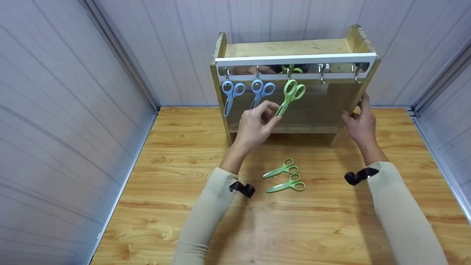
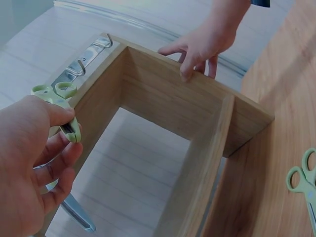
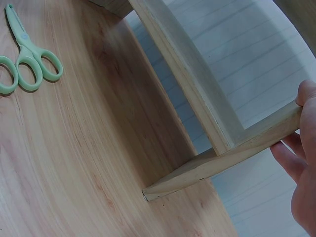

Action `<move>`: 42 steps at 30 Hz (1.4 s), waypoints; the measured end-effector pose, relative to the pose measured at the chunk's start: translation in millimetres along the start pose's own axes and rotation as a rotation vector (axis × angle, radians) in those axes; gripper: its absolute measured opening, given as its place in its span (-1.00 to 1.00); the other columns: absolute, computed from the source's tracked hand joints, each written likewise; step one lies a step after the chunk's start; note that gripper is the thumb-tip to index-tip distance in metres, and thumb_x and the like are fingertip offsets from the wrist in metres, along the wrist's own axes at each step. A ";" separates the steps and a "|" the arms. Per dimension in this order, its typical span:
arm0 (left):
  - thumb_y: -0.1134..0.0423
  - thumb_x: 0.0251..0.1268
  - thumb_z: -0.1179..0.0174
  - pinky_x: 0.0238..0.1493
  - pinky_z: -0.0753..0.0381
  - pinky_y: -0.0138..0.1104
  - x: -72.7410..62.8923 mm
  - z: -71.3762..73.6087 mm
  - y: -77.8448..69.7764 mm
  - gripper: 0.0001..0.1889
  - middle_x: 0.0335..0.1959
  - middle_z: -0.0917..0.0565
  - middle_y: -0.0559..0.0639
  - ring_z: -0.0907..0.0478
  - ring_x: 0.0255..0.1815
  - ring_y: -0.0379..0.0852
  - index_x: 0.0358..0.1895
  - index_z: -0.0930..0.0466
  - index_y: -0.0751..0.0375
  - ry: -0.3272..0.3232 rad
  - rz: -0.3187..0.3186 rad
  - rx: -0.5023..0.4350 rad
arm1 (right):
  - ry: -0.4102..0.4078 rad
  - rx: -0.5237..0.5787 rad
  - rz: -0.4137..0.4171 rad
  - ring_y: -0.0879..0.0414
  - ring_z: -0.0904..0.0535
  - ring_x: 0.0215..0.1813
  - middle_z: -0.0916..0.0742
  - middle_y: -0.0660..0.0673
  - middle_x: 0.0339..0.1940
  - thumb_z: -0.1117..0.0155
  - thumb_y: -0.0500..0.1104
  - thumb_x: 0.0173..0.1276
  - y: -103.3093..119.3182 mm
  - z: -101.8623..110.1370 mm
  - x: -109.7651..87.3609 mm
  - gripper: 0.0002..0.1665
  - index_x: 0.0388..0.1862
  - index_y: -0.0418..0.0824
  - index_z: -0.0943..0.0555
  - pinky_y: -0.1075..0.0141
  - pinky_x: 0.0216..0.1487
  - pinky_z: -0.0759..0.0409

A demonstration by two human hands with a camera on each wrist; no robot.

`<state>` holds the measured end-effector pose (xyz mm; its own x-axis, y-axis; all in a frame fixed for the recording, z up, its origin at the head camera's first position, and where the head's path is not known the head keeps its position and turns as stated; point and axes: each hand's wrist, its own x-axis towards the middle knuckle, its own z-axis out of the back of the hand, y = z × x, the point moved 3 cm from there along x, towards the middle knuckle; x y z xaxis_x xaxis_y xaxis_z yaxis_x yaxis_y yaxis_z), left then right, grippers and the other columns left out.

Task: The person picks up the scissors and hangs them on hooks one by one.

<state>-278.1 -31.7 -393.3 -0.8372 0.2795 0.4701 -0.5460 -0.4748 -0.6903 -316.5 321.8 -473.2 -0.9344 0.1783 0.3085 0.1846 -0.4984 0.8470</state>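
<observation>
Green scissors [image 1: 287, 99] are at the third hook of a white-edged hook rail [image 1: 294, 59], handles up; I cannot tell whether a loop is on the hook. My left hand [image 1: 255, 125] pinches their blade end between thumb and fingers, also seen in the left wrist view. Blue scissors [image 1: 229, 96] hang from the first hook, and a second blue pair [image 1: 262, 89] hangs from the second, its tip hidden behind my left hand. My right hand [image 1: 362, 123] grips the right side board of the wooden shelf [image 1: 287, 48], thumb in front and fingers behind.
Two more green scissors, one pair [image 1: 282, 169] above the other [image 1: 287, 184], lie on the wood-grain tabletop [image 1: 176, 206] in front of the shelf. The two right-hand hooks [image 1: 357, 73] hold nothing. Pale panel walls [image 1: 176, 48] stand behind and at both sides.
</observation>
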 end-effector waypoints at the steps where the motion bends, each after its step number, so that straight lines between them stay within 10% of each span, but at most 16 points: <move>1: 0.23 0.58 -0.42 -0.21 -0.56 -0.43 0.5 -0.1 0.5 -0.78 -0.27 -0.83 0.07 -0.72 -0.30 -0.06 0.15 -0.76 0.17 -0.002 0.001 -0.004 | 0.003 -0.002 -0.001 -0.59 -0.64 0.47 -0.43 -0.45 0.76 -0.17 -0.27 0.61 0.5 -0.1 -0.1 0.04 0.92 0.09 0.01 0.77 -0.08 -0.48; 7: 0.23 0.58 -0.42 -0.21 -0.54 -0.44 2.6 -1.3 3.5 -0.77 -0.26 -0.84 0.10 -0.71 -0.31 -0.08 0.16 -0.76 0.18 -0.012 0.008 -0.016 | 0.019 -0.027 -0.026 -0.55 -0.63 0.51 -0.39 -0.42 0.80 -0.16 -0.23 0.63 1.6 0.4 -0.1 0.04 0.93 0.14 0.05 0.66 0.04 -0.58; 15: 0.23 0.58 -0.43 -0.21 -0.52 -0.47 4.5 -5.1 9.0 -0.76 -0.26 -0.84 0.12 -0.67 -0.32 -0.12 0.17 -0.78 0.20 -0.026 0.025 -0.035 | 0.047 -0.031 -0.060 -0.56 -0.57 0.57 -0.30 -0.37 0.86 -0.13 -0.20 0.68 -2.4 0.1 2.5 0.04 0.94 0.17 0.11 -0.39 0.53 -0.57; 42: 0.21 0.58 -0.43 -0.19 -0.54 -0.43 5.2 -16.9 25.0 -0.76 -0.26 -0.84 0.12 -0.68 -0.31 -0.12 0.16 -0.80 0.19 -0.025 0.069 -0.022 | 0.046 -0.008 -0.072 -0.49 -0.50 0.67 -0.28 -0.38 0.87 -0.12 -0.24 0.68 -2.8 -0.3 3.8 0.07 0.95 0.15 0.15 -0.41 0.57 -0.49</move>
<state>-296.6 -28.0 -417.4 -0.8720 0.2260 0.4342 -0.4878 -0.4734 -0.7334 -320.7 323.7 -474.6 -0.9581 0.1749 0.2270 0.1144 -0.4927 0.8627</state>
